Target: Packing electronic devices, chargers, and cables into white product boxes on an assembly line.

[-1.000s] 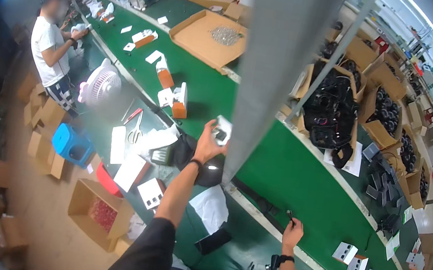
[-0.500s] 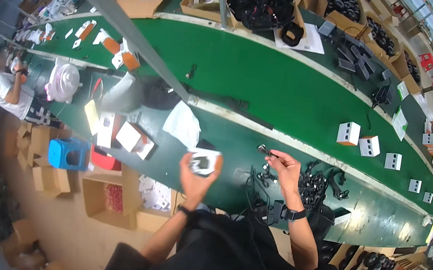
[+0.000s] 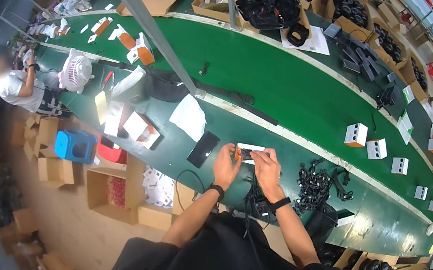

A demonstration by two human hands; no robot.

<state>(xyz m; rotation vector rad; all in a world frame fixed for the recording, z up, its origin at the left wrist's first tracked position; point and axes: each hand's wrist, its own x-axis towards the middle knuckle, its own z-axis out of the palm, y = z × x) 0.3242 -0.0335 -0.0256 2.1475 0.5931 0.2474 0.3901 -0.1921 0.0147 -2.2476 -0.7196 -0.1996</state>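
My left hand [image 3: 226, 166] is closed round the side of a small white and orange box [image 3: 250, 147] above the green bench. At the box's mouth, my right hand [image 3: 268, 172] pinches a small bundled black cable [image 3: 246, 154], its fingers touching the box. How deep the cable sits is hidden by the fingers. A black smartphone [image 3: 203, 149] lies just left of my left hand. To the right of my right hand is a heap of black cables [image 3: 313, 190].
A white plastic bag [image 3: 189, 117] and an opened white and orange box [image 3: 141, 129] lie to the left. Several closed boxes [image 3: 355, 135] stand on the green conveyor belt [image 3: 293, 85]. A slanting metal post [image 3: 149, 26] crosses the far left. A person [image 3: 18, 85] works beside a fan [image 3: 76, 71].
Both hands have come together: the left moved right with the box, the right moved left and down with the cable to its opening. The phone is now uncovered. The view shifted slightly.
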